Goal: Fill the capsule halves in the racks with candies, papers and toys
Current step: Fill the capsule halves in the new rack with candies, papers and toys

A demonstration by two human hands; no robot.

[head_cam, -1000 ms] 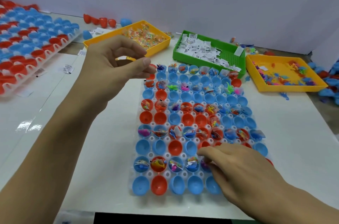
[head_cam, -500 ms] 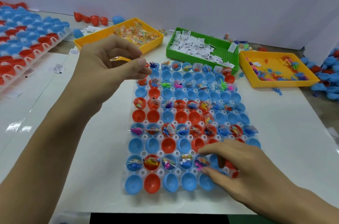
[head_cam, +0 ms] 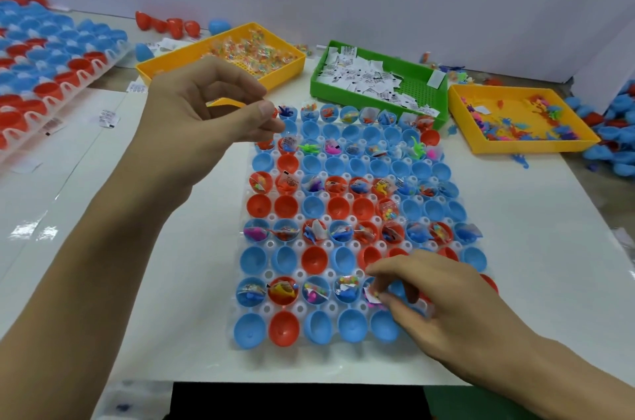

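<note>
A clear rack [head_cam: 240, 345] of red and blue capsule halves lies on the white table; alternate rows hold toys, papers and candy packets, the others are bare. My right hand [head_cam: 446, 309] hovers over the second-nearest row. Its thumb and forefinger pinch a small candy packet [head_cam: 372, 294] above a blue half in the fifth column. My left hand [head_cam: 213, 110] hangs over the rack's far left corner. Its fingers are curled with the thumb against the fingertips, and nothing shows between them.
Behind the rack stand a yellow candy tray [head_cam: 292, 70], a green paper tray [head_cam: 343, 93] and a yellow toy tray [head_cam: 515, 146]. A second filled rack [head_cam: 51, 58] lies at far left. Loose capsule halves sit at the back [head_cam: 168, 25] and right [head_cam: 615, 144].
My right hand has shifted a little to the right along the second-nearest row and now shows a candy packet in its fingertips. My left hand has barely moved.
</note>
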